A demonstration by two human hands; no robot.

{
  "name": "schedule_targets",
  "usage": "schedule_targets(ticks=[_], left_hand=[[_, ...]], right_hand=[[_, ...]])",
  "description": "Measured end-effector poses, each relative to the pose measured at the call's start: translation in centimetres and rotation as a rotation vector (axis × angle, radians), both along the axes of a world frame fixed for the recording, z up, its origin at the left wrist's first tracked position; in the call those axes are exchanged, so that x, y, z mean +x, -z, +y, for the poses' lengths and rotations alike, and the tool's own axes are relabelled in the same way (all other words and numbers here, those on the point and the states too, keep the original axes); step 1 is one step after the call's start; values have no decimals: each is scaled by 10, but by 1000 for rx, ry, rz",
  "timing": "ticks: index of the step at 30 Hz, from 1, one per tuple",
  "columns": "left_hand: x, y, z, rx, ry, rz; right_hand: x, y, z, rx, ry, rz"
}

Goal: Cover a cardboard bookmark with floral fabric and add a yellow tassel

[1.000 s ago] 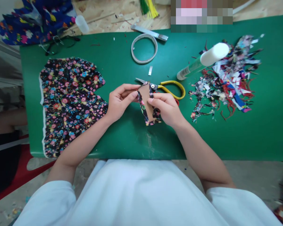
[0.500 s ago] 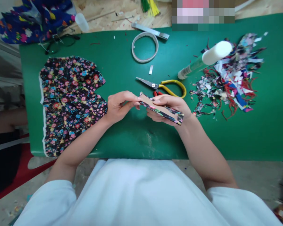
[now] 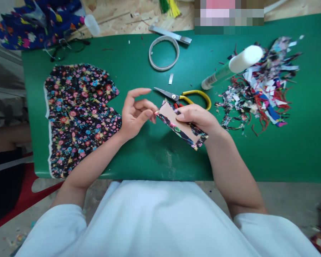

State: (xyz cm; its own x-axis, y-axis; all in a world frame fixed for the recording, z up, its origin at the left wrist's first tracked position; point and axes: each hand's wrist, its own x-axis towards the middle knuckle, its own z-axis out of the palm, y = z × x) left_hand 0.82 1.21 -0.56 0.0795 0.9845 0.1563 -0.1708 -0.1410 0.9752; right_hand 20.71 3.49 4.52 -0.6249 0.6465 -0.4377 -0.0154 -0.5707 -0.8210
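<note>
My right hand (image 3: 199,117) grips a small rectangular cardboard piece (image 3: 169,115), its thumb on the bare beige face. Black floral fabric is folded over the cardboard's edges, and the piece is tilted with its right end lower. My left hand (image 3: 136,114) is open by the piece's left corner, index finger stretched out and thumb apart from it. Whether its other fingertips touch the corner is hard to tell. Just behind the hands lie scissors (image 3: 194,100) with yellow handles, blades pointing left. A red-handled tool (image 3: 179,105) is mostly hidden under my right hand.
Black floral fabric (image 3: 80,114) lies at left on the green table mat (image 3: 144,160). At right, a glue bottle (image 3: 232,67) with a white cap stands before a heap of scraps (image 3: 264,89). Farther back are a tape roll (image 3: 164,53), a metal cutter (image 3: 171,34) and glasses (image 3: 65,48).
My left hand's fingers have spread and let go of the strip's end. The fabric-edged cardboard has turned in my right hand, showing more of its beige face.
</note>
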Motion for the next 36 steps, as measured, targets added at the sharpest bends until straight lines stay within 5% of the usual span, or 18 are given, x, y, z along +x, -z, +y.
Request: schedule_targets(ticks=[4,11,31,36], left_hand=[[-2,-3,3,-245,162,-37],[2,-11,2,-374,382,-161],[1,-6,1,-308,403,30],[1,-10,2,-340,440,-115]], right_hand=[[0,-2,-1,57,-45,-27],[-2,4,-5,75,-135,-13],[2,2,-4,111,-164,-93],[3,-2,-3,121,-224,-46]])
